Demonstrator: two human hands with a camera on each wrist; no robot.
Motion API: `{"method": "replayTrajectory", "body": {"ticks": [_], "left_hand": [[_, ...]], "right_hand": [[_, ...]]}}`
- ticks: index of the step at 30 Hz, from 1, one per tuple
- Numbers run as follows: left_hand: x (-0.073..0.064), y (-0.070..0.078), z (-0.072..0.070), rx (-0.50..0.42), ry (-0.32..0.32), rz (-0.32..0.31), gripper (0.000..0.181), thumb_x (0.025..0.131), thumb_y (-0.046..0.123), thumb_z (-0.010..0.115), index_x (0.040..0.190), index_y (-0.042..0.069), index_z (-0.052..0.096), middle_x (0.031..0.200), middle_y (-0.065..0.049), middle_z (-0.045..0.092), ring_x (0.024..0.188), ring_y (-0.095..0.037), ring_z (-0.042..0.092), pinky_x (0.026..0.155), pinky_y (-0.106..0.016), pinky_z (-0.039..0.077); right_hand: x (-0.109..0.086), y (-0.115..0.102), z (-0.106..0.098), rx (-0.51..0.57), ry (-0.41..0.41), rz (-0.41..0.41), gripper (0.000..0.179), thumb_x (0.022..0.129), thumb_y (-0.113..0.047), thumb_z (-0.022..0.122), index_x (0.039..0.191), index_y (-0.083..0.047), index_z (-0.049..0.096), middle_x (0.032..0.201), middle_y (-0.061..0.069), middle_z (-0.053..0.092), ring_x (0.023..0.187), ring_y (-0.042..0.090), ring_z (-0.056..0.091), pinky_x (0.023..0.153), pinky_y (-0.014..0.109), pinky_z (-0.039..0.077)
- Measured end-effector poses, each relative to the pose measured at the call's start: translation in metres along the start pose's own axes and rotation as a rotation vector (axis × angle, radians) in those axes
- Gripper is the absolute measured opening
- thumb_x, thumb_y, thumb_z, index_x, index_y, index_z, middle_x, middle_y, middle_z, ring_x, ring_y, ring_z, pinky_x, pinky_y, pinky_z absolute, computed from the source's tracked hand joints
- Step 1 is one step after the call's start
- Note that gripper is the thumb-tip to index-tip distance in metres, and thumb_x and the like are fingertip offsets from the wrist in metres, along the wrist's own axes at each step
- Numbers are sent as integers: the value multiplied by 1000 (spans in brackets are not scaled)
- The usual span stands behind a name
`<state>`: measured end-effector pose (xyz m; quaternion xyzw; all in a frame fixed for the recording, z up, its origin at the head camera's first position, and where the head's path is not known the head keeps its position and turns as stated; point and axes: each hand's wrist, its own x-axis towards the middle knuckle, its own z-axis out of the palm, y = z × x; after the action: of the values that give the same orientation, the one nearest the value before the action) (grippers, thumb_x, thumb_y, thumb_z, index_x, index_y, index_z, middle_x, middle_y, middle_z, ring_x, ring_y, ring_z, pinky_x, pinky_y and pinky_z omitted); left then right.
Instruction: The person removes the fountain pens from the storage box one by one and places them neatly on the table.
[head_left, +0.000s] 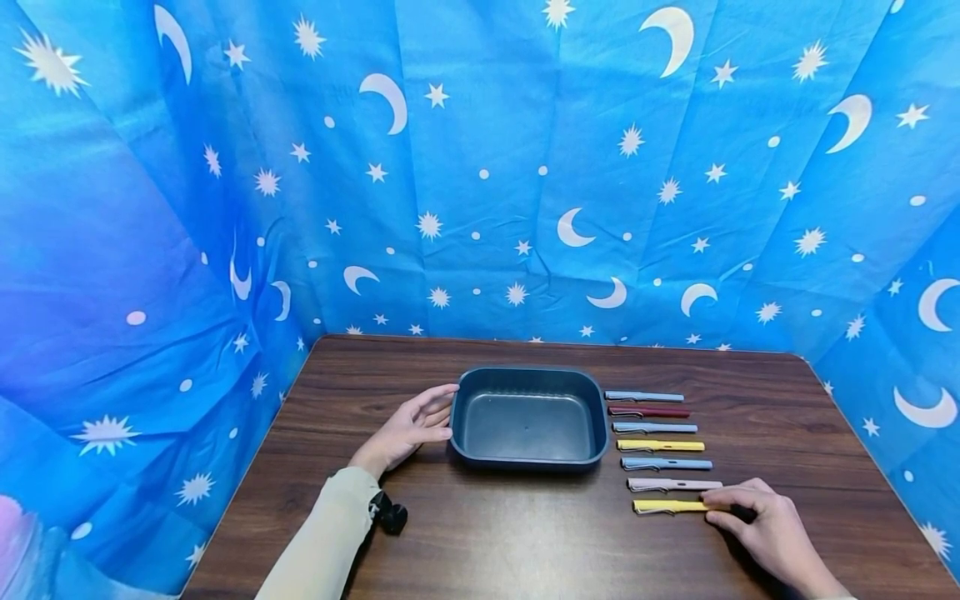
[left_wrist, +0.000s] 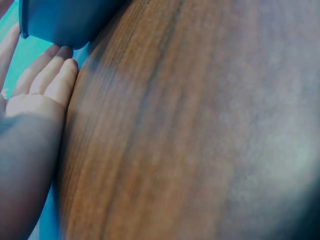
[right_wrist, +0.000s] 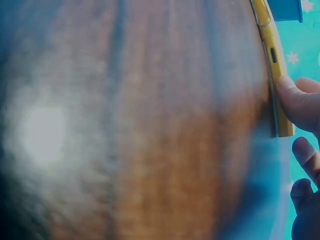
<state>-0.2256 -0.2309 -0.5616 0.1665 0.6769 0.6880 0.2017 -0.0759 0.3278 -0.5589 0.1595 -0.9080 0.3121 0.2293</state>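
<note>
A dark blue-grey rectangular tub (head_left: 528, 462) stands on the table. At its left side is my left hand (head_left: 405, 432), fingers extended, fingertips touching the outer wall. In the left wrist view that hand (left_wrist: 42, 92) reaches up to the tub (left_wrist: 70, 22). My right hand (head_left: 768, 525) pinches the right end of the nearest yellow pen (head_left: 663, 506) between thumb and forefinger. The right wrist view shows the thumb on the yellow pen (right_wrist: 274, 57), with other fingers apart from it. Just beyond lies a pale pinkish pen (head_left: 667, 484).
Beyond those, a column of pens runs along the tub's right side: a blue pen (head_left: 667, 463), another yellow pen (head_left: 660, 446), a light blue pen (head_left: 656, 427), a dark red pen (head_left: 651, 412) and a farthest light blue pen (head_left: 645, 397). Blue star-patterned cloth (head_left: 480, 208) surrounds the wooden table (head_left: 510, 542).
</note>
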Motion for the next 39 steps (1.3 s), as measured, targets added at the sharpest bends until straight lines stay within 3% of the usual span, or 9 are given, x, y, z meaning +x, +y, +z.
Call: {"method": "replayTrajectory", "body": {"ticks": [6,13,18,22,27,32,36,39], "left_hand": [[-1,2,1,-12,-2,-1,74,98,6,74,162,16,39,168,-14,37,155,-32,36,121,-37,39],[-2,4,3,-10,2,-10,74,98,5,74,162,15,38,168,-15,36,155,-33,36,121,-37,39],[-2,4,3,-16,0,-8,74,98,5,73,162,16,39,168,-14,36,155,-32,36,121,-38,38],[-3,5,3,-21,1,-9,74,98,4,74,162,16,39,168,-14,36,155,-32,36,121,-37,38],[-3,5,2,-15,5,-9,74,98,4,74,162,16,39,168,-14,36,155,-32,36,121,-38,38],[-2,4,2,-8,9,-11,73,98,5,74,161,17,40,168,-12,37,155,-31,37,122,-39,37],[-2,3,2,-9,9,-9,73,98,6,74,161,18,40,168,-12,36,155,-30,36,122,-40,36],[-2,2,1,-11,7,-6,73,98,6,75,161,18,41,168,-13,37,155,-31,37,122,-39,36]], "right_hand": [[6,-5,-6,15,12,73,42,69,4,94,103,-19,84,90,-7,77,87,-5,62,77,3,46],[20,-13,-12,126,-17,248,44,85,-6,88,128,-7,76,113,11,80,103,-18,62,79,3,50],[33,-19,-13,220,-4,297,52,89,-4,83,139,-6,68,120,7,78,105,-13,66,74,10,56],[47,-27,-11,264,6,310,56,91,-6,82,144,-10,65,126,4,76,104,-8,68,72,13,56],[68,-36,-1,313,-1,281,54,93,-7,81,144,-12,65,131,10,73,112,-6,67,79,13,56],[89,-46,14,369,-52,237,52,97,-11,78,147,-15,62,134,14,71,117,-8,63,81,13,56],[104,-56,26,422,-109,201,53,99,-14,76,149,-19,60,137,9,71,122,-9,59,92,15,55],[115,-65,35,453,-152,191,54,99,-17,75,150,-22,58,138,5,70,123,-3,62,95,18,55]]}}
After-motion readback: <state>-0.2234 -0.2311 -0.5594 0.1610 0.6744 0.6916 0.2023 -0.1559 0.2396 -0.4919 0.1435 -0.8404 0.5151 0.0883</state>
